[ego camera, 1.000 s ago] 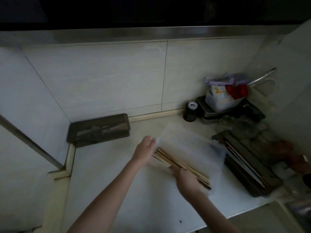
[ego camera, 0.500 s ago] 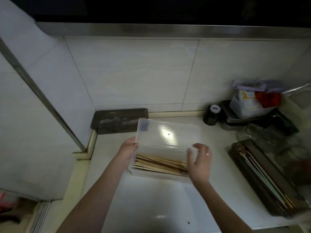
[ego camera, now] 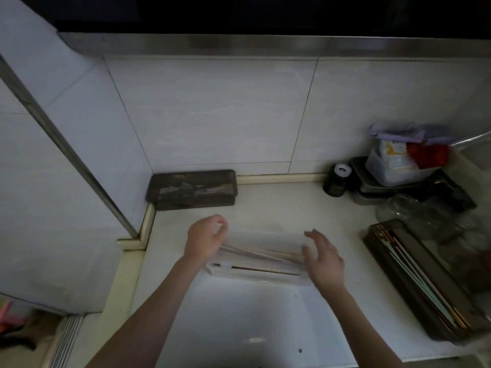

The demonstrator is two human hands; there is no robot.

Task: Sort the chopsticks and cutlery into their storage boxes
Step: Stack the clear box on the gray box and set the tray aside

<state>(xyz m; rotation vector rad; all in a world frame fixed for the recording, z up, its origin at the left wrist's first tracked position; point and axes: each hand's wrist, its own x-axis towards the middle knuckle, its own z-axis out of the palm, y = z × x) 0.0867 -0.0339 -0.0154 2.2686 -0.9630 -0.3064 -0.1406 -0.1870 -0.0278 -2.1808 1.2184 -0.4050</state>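
Observation:
A clear plastic storage box lies across the white counter with several wooden chopsticks inside it. Its clear lid is down low over them, blurred. My left hand curls round the box's left end. At the right end, my right hand touches the box with its fingers spread and nearly straight. A dark brown lidded box with cutlery showing through stands at the back left against the wall. Another dark box, open and holding several long chopsticks, lies at the right.
A black jar stands at the back. Right of it, stacked metal trays carry a plastic tub of packets. Glass jars crowd the right corner. Tiled walls close the back and left; the counter's front edge is near me.
The clear lid, standing upright half a second ago, has come down over the chopsticks. My right hand has shifted to the box's right end. The box now lies squarer to me.

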